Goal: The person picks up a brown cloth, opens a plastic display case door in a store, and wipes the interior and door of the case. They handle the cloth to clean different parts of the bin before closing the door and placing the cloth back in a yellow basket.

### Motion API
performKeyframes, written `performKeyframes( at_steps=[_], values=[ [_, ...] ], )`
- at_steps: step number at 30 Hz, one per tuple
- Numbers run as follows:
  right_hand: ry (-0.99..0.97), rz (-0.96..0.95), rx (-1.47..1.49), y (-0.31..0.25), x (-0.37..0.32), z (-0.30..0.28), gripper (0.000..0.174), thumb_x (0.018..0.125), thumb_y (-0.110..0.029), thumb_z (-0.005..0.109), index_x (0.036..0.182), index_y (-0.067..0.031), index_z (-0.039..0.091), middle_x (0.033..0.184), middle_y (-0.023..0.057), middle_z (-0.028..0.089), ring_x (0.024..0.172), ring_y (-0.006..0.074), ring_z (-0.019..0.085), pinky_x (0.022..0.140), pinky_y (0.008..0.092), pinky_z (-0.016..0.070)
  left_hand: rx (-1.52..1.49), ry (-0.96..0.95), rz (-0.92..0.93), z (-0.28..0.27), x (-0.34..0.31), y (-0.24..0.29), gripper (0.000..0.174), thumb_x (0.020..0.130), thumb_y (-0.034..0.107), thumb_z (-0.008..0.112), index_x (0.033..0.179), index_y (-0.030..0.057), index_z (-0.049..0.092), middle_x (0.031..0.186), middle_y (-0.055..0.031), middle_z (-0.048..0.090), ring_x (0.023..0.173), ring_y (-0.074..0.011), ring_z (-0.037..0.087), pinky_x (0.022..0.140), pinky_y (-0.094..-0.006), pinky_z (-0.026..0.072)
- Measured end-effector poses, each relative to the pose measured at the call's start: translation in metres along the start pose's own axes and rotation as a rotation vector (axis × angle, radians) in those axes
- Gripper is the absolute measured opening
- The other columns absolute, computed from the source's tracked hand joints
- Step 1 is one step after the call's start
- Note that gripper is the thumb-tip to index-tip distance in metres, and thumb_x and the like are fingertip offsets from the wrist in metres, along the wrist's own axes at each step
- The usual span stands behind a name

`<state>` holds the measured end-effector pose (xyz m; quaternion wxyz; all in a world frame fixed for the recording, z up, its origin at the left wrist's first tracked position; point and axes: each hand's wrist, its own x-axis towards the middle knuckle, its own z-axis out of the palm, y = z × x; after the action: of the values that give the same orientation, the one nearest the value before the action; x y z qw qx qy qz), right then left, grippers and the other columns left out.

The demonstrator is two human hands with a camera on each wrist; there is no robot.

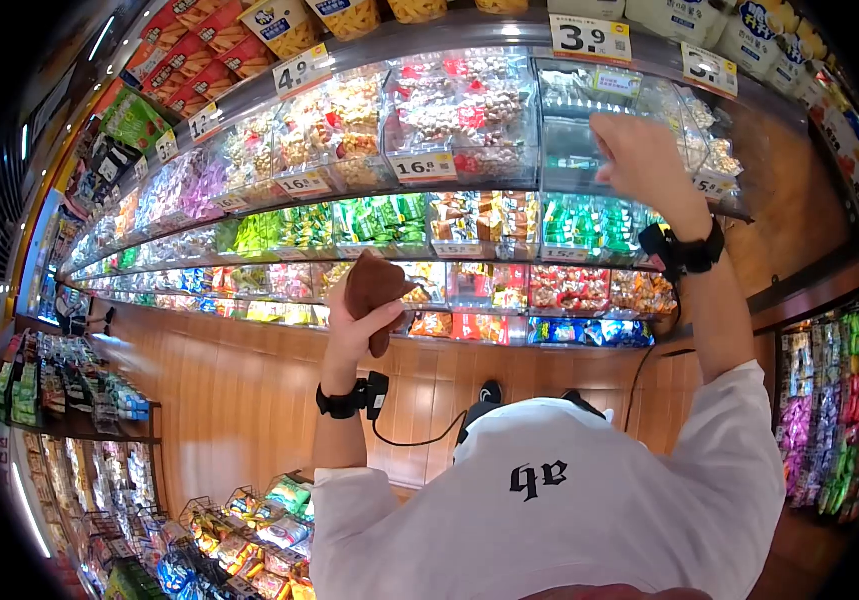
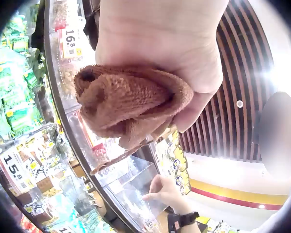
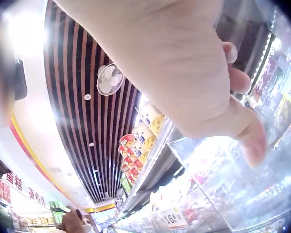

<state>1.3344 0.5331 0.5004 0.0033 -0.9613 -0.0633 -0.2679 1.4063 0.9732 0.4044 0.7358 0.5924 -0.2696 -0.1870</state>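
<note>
A bunched brown cloth is gripped by my left hand; in the left wrist view the cloth bulges out beneath the palm, its folds hiding most of the fingers. My right hand is over a clear bin at the right end of the upper shelf row. The right wrist view shows the thumb of the right hand apart from its bent fingers, in front of a clear panel. Whether the fingertips touch the plastic cannot be told.
Clear bins of wrapped snacks stand left of the right hand, above rows of green packets. Tubs line the shelf above. A black cable hangs from the left wrist. Bagged snacks stand at lower left.
</note>
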Motion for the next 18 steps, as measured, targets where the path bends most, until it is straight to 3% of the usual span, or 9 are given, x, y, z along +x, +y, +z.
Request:
performKeyframes(
  at_steps=[2,3,7,10,13,16,18],
  values=[
    [0.056,-0.022,0.003,0.011,0.008,0.006,0.045,0.064,-0.014,0.089,0.084,-0.0088,0.049,0.077,0.0082,0.062,0.076,0.0361,0.064,0.067,0.0469,0.047,0.042,-0.027,-0.057,0.014,0.005,0.006,0.049,0.085,-0.002,0.077,0.131,-0.0038,0.058,0.113,-0.0137,0.07,0.09,-0.0186,0.071,0.073,-0.0319,0.0589],
    [0.084,-0.041,-0.058,0.023,0.011,0.017,0.044,0.066,-0.016,0.089,0.085,-0.0093,0.05,0.078,0.0086,0.062,0.077,0.0357,0.065,0.068,0.0468,0.0477,0.053,-0.013,-0.015,0.02,0.009,-0.001,0.054,0.084,-0.001,0.079,0.134,-0.0036,0.057,0.117,-0.0121,0.07,0.099,-0.0175,0.07,0.082,-0.0314,0.0574],
    [0.134,-0.058,-0.064,0.04,0.017,0.027,0.043,0.069,-0.016,0.089,0.091,-0.0094,0.053,0.079,0.0092,0.064,0.079,0.0345,0.066,0.069,0.0469,0.0485,0.089,-0.096,0.028,0.047,0.027,-0.007,0.058,0.085,0.003,0.082,0.137,-0.0014,0.058,0.12,-0.0089,0.071,0.11,-0.015,0.067,0.094,-0.0324,0.0542],
    [0.145,-0.088,-0.006,0.045,0.016,0.027,0.047,0.068,-0.015,0.089,0.102,-0.0102,0.056,0.079,0.0076,0.064,0.08,0.033,0.067,0.071,0.0459,0.0496,0.191,-0.13,-0.005,0.068,0.036,-0.003,0.056,0.085,0.004,0.083,0.136,-0.0008,0.06,0.119,-0.0077,0.071,0.11,-0.0147,0.067,0.098,-0.0328,0.0528],
    [-0.058,0.05,0.055,0.037,0.016,0.015,0.057,0.068,-0.016,0.09,0.115,-0.0119,0.057,0.084,0.0058,0.066,0.085,0.0305,0.068,0.075,0.0443,0.0505,0.105,-0.185,0.021,0.092,0.045,-0.003,0.056,0.085,0.005,0.084,0.135,-0.0014,0.06,0.121,-0.0088,0.072,0.113,-0.0161,0.067,0.1,-0.0336,0.0525],
    [-0.026,-0.002,0.042,0.034,0.013,0.021,0.056,0.072,-0.017,0.089,0.119,-0.0128,0.057,0.089,0.004,0.068,0.092,0.0302,0.069,0.079,0.0442,0.0513,0.122,-0.214,0.042,0.114,0.053,-0.001,0.055,0.086,0.005,0.084,0.135,-0.0024,0.059,0.124,-0.0101,0.072,0.115,-0.017,0.067,0.102,-0.0338,0.0524],
    [0.021,-0.051,0.072,0.035,0.007,0.023,0.056,0.075,-0.018,0.087,0.122,-0.0114,0.057,0.099,0.0074,0.069,0.099,0.0329,0.067,0.085,0.0453,0.0516,0.13,-0.243,0.058,0.13,0.059,0.0,0.055,0.087,0.005,0.083,0.135,-0.0025,0.058,0.125,-0.0106,0.071,0.116,-0.0172,0.067,0.102,-0.0336,0.0525]
  ],
)
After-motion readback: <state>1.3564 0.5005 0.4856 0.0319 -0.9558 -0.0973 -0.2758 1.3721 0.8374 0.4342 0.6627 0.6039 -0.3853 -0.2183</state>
